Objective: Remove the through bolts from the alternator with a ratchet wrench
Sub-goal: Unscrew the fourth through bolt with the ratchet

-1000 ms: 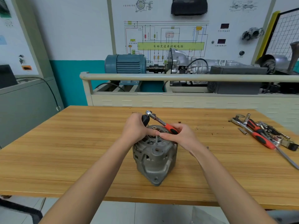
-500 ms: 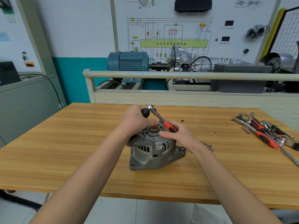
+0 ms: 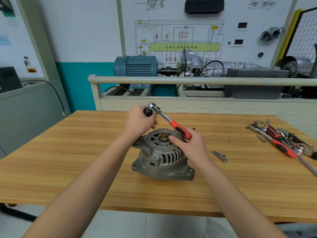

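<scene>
A grey alternator [image 3: 163, 160] stands on the wooden table [image 3: 68, 160] with its brass shaft end pointing up. My left hand [image 3: 139, 122] grips the black socket under the ratchet head at the alternator's far left rim. My right hand [image 3: 190, 145] holds the red and black handle of the ratchet wrench [image 3: 169, 120], which slants from upper left down to the right above the housing. Two loose through bolts [image 3: 219, 155] lie on the table just right of the alternator.
A pile of tools [image 3: 281, 141] with red-handled ratchets, sockets and bits lies at the table's right edge. Behind the table runs a beige rail [image 3: 205, 81] in front of a blue motor [image 3: 137, 66] and a gearbox stand.
The alternator has been turned from lying on its side to standing with its shaft up. Both hands stayed on the ratchet, and the loose bolts on the right are now uncovered.
</scene>
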Tool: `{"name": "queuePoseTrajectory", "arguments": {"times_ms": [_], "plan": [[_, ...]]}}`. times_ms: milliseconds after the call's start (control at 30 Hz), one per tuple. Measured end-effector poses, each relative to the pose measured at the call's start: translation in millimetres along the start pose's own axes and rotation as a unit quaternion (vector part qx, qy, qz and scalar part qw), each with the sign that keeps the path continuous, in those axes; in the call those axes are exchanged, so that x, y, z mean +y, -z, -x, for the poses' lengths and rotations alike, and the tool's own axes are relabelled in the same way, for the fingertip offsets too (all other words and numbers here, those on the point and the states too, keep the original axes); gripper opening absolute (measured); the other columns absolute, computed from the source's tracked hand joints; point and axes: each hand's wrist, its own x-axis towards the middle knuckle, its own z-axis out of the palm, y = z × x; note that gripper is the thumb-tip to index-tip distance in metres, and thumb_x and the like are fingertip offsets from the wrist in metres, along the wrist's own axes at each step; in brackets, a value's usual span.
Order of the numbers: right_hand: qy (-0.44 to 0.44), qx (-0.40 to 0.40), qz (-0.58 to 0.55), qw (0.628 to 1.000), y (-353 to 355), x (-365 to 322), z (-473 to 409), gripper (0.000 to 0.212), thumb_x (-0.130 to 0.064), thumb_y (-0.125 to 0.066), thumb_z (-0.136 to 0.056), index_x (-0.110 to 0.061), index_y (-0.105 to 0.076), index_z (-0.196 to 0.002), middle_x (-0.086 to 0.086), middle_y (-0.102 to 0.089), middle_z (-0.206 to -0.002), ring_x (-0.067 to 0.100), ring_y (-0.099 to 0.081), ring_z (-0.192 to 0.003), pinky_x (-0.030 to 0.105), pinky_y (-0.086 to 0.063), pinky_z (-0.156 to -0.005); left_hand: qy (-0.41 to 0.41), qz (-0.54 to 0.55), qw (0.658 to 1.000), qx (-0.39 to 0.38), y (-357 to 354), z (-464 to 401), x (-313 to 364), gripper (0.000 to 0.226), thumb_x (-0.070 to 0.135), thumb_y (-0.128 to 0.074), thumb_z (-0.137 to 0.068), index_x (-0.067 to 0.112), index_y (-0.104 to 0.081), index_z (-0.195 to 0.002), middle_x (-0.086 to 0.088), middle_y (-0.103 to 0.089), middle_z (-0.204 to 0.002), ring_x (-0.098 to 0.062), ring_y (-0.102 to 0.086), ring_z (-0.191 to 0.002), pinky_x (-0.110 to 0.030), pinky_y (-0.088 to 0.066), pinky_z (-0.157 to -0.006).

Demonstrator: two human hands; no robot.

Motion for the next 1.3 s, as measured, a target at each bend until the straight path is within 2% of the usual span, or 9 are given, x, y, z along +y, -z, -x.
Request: {"name": "queuePoseTrajectory", "arguments": {"times_ms": [100,233,333,400,467,633,800,1133,1300], "plan": [[0.016,0.016,-0.098,0.995,9,-19,-2,0.030,-0.029,-0.078,-0.073,-0.033,-0.062,-0.098,-0.018,-0.068,-0.089,-0.014,-0.061,-0.080,0.010,-0.046,-0.068,-0.002,0.054,0.997,0.056,4,-1,9,0.028,0.020,-0.062,-0.091,0.009,-0.056,-0.066,0.003,-0.059,-0.053,-0.003,-0.052,-0.044,-0.028,-0.046,-0.051],[0.074,-0.052,-0.143,0.986,32,-49,-15,0.050,-0.047,-0.075,-0.059,-0.030,-0.063,-0.104,-0.014,-0.071,-0.104,-0.002,-0.065,-0.098,0.015,-0.052,-0.080,-0.032,0.130,0.985,0.105,15,-1,30,0.035,0.022,-0.065,-0.090,0.015,-0.047,-0.060,0.002,-0.041,-0.053,-0.009,-0.034,-0.049,-0.021,-0.031,-0.047],[0.056,-0.155,0.022,0.986,30,-51,-25,0.067,-0.064,-0.064,-0.063,-0.029,-0.060,-0.120,-0.016,-0.059,-0.126,0.004,-0.053,-0.119,0.029,-0.039,-0.101,-0.055,0.160,0.978,0.123,26,1,49,0.035,0.021,-0.065,-0.089,0.012,-0.048,-0.060,0.001,-0.037,-0.054,-0.012,-0.032,-0.053,-0.027,-0.029,-0.053],[0.052,-0.232,0.157,0.959,17,-36,-24,0.076,-0.068,-0.053,-0.073,-0.029,-0.046,-0.138,-0.012,-0.044,-0.143,0.010,-0.039,-0.133,0.037,-0.031,-0.109,-0.066,0.181,0.972,0.132,32,3,59,0.034,0.020,-0.065,-0.089,0.011,-0.046,-0.063,-0.004,-0.036,-0.057,-0.017,-0.033,-0.058,-0.029,-0.028,-0.056],[0.079,-0.240,0.230,0.940,2,-15,-19,0.075,-0.067,-0.046,-0.082,-0.029,-0.035,-0.147,-0.008,-0.030,-0.154,0.013,-0.025,-0.142,0.044,-0.023,-0.115,-0.061,0.204,0.968,0.132,36,6,66,0.025,0.018,-0.064,-0.089,0.010,-0.048,-0.071,-0.009,-0.037,-0.063,-0.019,-0.033,-0.061,-0.031,-0.029,-0.058],[0.079,-0.156,0.217,0.960,-9,2,-17,0.072,-0.070,-0.051,-0.080,-0.033,-0.046,-0.141,-0.020,-0.037,-0.148,0.006,-0.027,-0.138,0.043,-0.024,-0.113,0.006,0.317,0.945,0.072,37,16,78,0.022,0.014,-0.063,-0.091,0.014,-0.050,-0.073,0.004,-0.040,-0.052,-0.006,-0.032,-0.039,-0.019,-0.028,-0.039],[0.098,-0.073,0.243,0.962,-17,7,-9,0.069,-0.070,-0.052,-0.080,-0.034,-0.048,-0.138,-0.022,-0.045,-0.140,0.002,-0.030,-0.130,0.028,-0.025,-0.094,0.036,0.348,0.936,0.028,26,22,75,0.028,0.010,-0.062,-0.091,0.016,-0.045,-0.070,0.003,-0.038,-0.051,-0.007,-0.028,-0.038,-0.018,-0.024,-0.038],[0.085,-0.073,0.202,0.973,-9,4,1,0.056,-0.054,-0.059,-0.085,-0.029,-0.054,-0.135,-0.025,-0.048,-0.133,-0.004,-0.030,-0.119,0.027,-0.025,-0.095,0.071,0.374,0.925,0.017,14,29,63,0.036,0.011,-0.062,-0.091,0.019,-0.039,-0.065,0.006,-0.036,-0.048,-0.007,-0.026,-0.038,-0.017,-0.024,-0.038],[0.081,-0.109,0.192,0.972,-4,-1,2,0.052,-0.048,-0.060,-0.088,-0.025,-0.055,-0.134,-0.033,-0.041,-0.132,0.004,-0.033,-0.130,0.033,-0.027,-0.105,0.079,0.378,0.922,0.018,13,31,64,0.032,0.011,-0.062,-0.091,0.018,-0.041,-0.068,0.006,-0.037,-0.048,-0.007,-0.026,-0.038,-0.016,-0.024,-0.039]]}}
